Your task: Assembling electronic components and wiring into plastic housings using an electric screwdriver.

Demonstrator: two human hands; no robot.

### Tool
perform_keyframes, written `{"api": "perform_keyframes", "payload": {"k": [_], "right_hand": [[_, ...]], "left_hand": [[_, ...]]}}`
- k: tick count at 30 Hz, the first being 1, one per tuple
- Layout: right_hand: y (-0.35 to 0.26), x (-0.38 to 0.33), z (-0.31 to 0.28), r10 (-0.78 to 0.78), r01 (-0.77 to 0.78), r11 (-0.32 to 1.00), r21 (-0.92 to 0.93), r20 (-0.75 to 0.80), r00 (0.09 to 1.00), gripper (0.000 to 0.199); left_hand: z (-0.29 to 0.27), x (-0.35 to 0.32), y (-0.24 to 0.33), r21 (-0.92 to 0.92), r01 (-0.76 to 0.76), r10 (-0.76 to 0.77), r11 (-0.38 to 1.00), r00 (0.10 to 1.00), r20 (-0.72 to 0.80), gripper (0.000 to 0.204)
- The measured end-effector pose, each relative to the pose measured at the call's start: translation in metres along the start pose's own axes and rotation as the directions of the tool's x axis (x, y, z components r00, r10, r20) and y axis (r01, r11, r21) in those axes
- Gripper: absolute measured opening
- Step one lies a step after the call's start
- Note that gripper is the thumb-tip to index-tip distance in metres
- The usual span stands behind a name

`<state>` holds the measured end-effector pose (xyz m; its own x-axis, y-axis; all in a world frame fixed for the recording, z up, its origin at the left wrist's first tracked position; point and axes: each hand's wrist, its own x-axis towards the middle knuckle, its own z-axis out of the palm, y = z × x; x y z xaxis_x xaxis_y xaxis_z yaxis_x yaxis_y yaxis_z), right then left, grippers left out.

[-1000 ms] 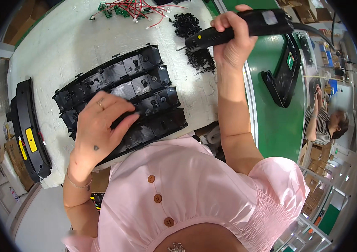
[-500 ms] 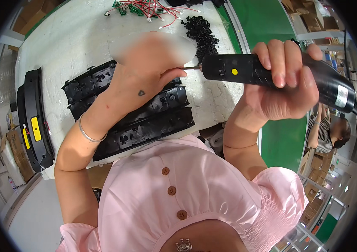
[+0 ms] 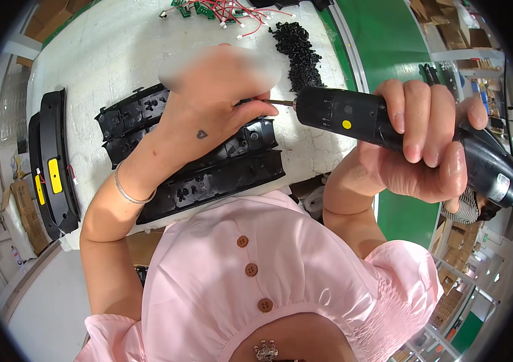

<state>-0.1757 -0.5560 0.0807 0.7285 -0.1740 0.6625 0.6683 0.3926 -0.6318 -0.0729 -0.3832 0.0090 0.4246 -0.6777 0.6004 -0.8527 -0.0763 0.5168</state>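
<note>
My right hand (image 3: 419, 136) is wrapped around a black electric screwdriver (image 3: 329, 111) with a yellow dot, held almost level with its bit pointing left. The thin bit (image 3: 280, 102) reaches the thumb and fingertips of my left hand (image 3: 211, 96). Those left fingers are pinched together around the bit's tip; a blur covers part of them, and whatever they hold is hidden. Below my left forearm lie several long black plastic housings (image 3: 226, 175) in rows on the white padded tabletop (image 3: 88, 66). A heap of small black parts (image 3: 297, 51) lies beyond the screwdriver's front end.
Green circuit boards with red wires (image 3: 214, 9) lie at the far edge. Two curved black housings with yellow labels (image 3: 56, 175) stand at the table's left side. To the right are a green surface (image 3: 389, 42), shelves with cartons (image 3: 449, 241) and another person in stripes (image 3: 466, 208).
The screwdriver has tilted, its rear end and my right hand coming down and slightly right. My left hand stays at the bit's tip. The view of the table has shifted a little.
</note>
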Motion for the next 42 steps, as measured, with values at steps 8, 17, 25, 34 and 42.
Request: {"api": "perform_keyframes", "payload": {"k": [8,17,25,34,42], "right_hand": [[0.004,-0.006,0.006,-0.046,0.066,0.989,-0.132,0.148,0.988,0.035],[0.002,-0.002,0.006,-0.035,0.062,0.988,-0.144,0.18,0.983,0.037],[-0.003,0.0,0.003,0.01,0.019,0.99,-0.137,0.213,0.977,0.038],[-0.007,-0.004,0.007,-0.022,0.046,0.992,-0.122,0.187,0.982,0.037],[0.004,0.003,0.005,-0.017,0.066,0.987,-0.146,0.316,0.949,0.036]], "left_hand": [[0.005,-0.008,0.001,0.11,-0.083,0.078,0.99,0.996,0.046,0.016],[-0.001,-0.003,-0.007,-0.042,0.011,-0.011,0.999,1.0,0.004,0.018],[-0.002,-0.001,-0.003,-0.051,0.027,-0.03,0.998,0.999,-0.042,0.021],[-0.002,-0.002,0.0,-0.039,0.008,-0.01,0.999,0.998,-0.057,0.022],[0.004,-0.01,-0.004,0.063,-0.075,0.077,0.995,0.996,-0.033,0.017]]}}
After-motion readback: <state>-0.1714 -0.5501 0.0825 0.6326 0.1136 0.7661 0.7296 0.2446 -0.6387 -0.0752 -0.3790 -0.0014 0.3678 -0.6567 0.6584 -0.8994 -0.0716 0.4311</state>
